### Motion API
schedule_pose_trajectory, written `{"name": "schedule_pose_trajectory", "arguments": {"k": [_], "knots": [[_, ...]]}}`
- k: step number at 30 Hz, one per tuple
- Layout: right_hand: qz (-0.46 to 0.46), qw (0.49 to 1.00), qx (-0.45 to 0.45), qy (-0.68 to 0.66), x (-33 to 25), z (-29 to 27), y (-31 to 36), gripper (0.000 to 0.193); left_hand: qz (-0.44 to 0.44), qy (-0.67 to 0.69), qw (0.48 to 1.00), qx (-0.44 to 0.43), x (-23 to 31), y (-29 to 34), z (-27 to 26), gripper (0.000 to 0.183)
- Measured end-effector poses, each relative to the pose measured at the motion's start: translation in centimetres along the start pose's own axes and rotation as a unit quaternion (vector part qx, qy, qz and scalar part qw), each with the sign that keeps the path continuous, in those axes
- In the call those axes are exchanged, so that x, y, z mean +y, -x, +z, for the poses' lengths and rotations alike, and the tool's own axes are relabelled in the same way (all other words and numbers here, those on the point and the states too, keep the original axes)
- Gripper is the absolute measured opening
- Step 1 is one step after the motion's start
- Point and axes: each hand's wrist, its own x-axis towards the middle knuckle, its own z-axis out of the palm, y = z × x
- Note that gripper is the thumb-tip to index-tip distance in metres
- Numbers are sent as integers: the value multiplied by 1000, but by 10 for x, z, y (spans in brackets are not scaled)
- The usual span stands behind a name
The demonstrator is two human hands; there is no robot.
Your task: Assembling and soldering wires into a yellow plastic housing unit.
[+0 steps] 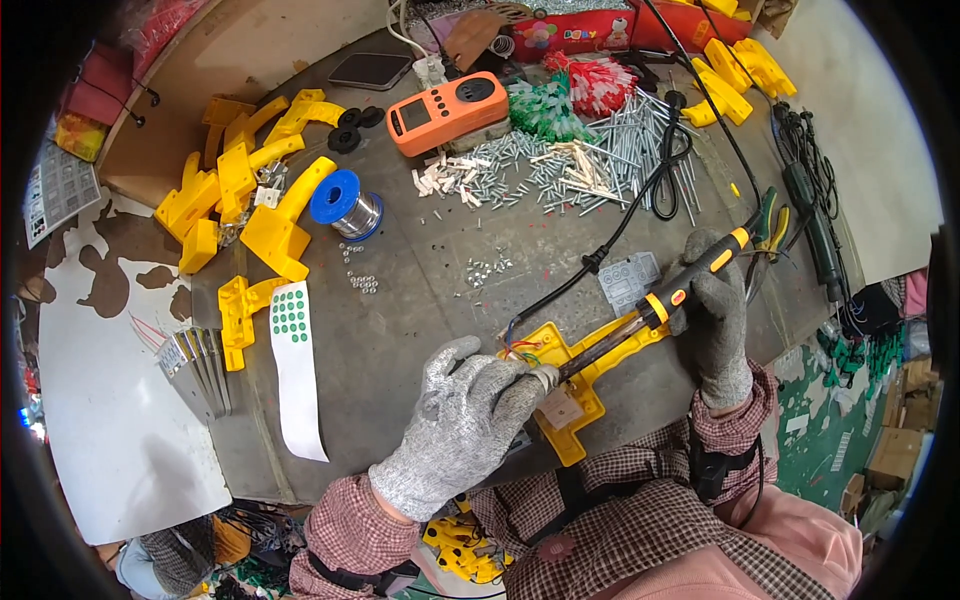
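Note:
My right hand (718, 320), in a grey glove, grips a soldering iron (712, 268) by its black and yellow handle. The iron slants down and left across a yellow plastic housing (590, 405) that lies open like half a shell. Its tip end meets the fingers of my gloved left hand (455, 425). Those fingers are bent together over the housing's left side; what they pinch is hidden. Thin coloured wires (522, 347) from a black cable (560, 290) show just above them. A grey moulded plate (630, 280) rests behind the housing.
Blue solder spool (346, 204), orange meter (447, 112) and screw piles (560, 175) stand farther back. Yellow housings (275, 235) crowd the left, near a green-dotted label strip (295, 370) and metal plates (195, 370). Pliers (768, 235) and another black tool (812, 220) lie right.

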Motion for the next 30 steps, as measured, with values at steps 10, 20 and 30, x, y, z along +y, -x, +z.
{"name": "schedule_pose_trajectory", "arguments": {"k": [10, 20, 30], "knots": [[2, 1000, 0, -12, 4, -4, -1, 43, -115, -9, 984, 136, -32, 19, -39, 31], [4, 1000, -17, 7, -8, 7, -3, 35, -25, 97, 995, -23, -21, -19, -9, 53], [-2, 1000, -5, 25, -8, 16, -9, 34, -12, 101, 994, -27, -22, -19, -1, 54]]}}
